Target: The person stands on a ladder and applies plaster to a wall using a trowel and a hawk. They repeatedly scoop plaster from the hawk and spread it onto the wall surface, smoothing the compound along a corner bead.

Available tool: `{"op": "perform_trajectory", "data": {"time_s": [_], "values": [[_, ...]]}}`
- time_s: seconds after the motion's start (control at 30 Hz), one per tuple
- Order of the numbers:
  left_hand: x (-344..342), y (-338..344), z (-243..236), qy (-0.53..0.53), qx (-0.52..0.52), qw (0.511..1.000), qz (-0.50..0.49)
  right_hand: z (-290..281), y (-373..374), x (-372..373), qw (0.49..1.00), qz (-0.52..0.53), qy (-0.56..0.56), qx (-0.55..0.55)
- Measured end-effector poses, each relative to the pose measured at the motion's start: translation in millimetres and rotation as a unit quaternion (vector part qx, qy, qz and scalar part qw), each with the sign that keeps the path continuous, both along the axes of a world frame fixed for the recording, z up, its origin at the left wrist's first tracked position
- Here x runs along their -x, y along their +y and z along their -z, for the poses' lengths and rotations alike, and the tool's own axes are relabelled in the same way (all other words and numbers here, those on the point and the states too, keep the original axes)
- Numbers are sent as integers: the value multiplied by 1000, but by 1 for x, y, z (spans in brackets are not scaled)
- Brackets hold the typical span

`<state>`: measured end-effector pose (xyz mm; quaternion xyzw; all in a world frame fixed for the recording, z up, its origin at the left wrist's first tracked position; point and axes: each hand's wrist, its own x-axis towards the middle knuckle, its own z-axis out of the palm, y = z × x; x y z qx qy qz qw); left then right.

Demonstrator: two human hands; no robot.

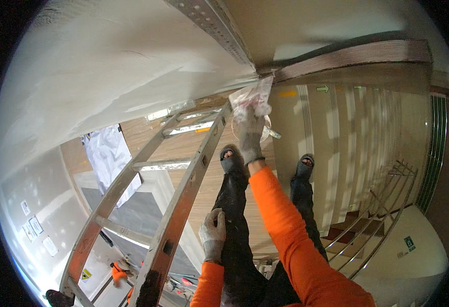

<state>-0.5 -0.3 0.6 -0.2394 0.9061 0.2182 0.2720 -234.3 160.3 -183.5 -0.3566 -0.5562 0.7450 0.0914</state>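
Orange sleeves (pixel 280 215) end in greyish knit gloves. The right hand (pixel 251 125) grips a pale sheet-like piece (pixel 255 97) smeared with pink, raised near the wall corner; its fingers are largely lost against the piece, so what it is made of stays unclear, as does whether its top edge touches the wall (pixel 132 56). Behind the glove, a round white rim (pixel 268 122) and a light-coloured handle (pixel 274 133) peek out, their lower parts covered. The left hand (pixel 213 233) is half curled beside the left leg (pixel 234 225); I cannot tell whether it holds anything. A metal ladder (pixel 183 204) runs out of view at the bottom left, where another person in orange (pixel 118 272) is tiny and partly hidden behind it. A pinkish band (pixel 357 55) curves away rightward, its nature hard to make out.
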Motion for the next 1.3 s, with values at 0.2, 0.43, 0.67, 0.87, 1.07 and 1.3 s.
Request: {"op": "perform_trajectory", "data": {"time_s": [0.2,0.43,0.67,0.87,1.07,1.3], "values": [[-7,-1,1,-5,-16,1000,-26,64,-11,57,991,117,-44,-55],[1,-1,0,-4,-20,999,-26,70,-27,72,993,25,-92,-72],[2,0,-7,-6,10,999,-42,-86,-14,43,955,124,11,268],[18,11,-20,-17,15,999,-38,-163,0,20,990,-33,-5,-135],[2,5,-12,-7,19,999,-41,-199,-19,-16,850,-99,21,-518],[-7,0,-6,-28,23,998,-52,-197,-61,70,977,163,38,-135]]}}
